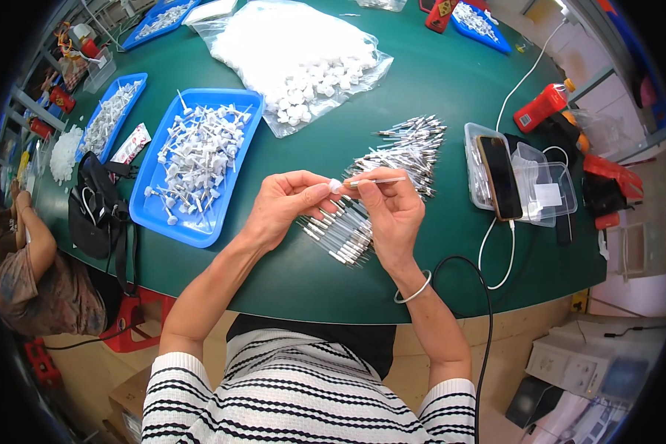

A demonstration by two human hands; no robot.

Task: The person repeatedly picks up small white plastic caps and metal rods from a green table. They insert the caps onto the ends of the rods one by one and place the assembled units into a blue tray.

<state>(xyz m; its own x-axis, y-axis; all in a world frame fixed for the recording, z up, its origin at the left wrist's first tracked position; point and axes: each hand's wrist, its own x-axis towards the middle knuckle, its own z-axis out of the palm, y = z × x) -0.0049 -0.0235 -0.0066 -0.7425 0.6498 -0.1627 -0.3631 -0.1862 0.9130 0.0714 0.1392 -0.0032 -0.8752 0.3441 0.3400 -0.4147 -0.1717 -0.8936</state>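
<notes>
Pinching a small white cap (335, 186) between thumb and forefinger, the left hand (280, 203) is nearly closed at its tips, its other fingers loosely curled. The right hand (396, 214) has its thumb and fingers drawn together around a thin metal rod (381, 180), which lies nearly level and points toward the cap. The cap and rod meet or nearly meet between the two hands, above the green counter (274, 296); whether the rod's end sits inside the cap is too small to tell. A pale bracelet (413, 290) circles the right wrist.

Below the hands, a row of rods (337, 240) lies side by side on the counter, with a looser heap of rods (414, 144) just beyond. To the left stands a blue tray (143, 211) filled with white caps on stems (200, 148). Farther back, a clear plastic bag (374, 70) spills out more white caps (311, 89). On the right, a phone (499, 177) rests across a clear plastic box (478, 135), with a white cable (483, 255) nearby and a red bottle (540, 109) behind. A black bag (92, 211) lies on the counter's left side, near another person (48, 296) by a red stool (135, 337).
</notes>
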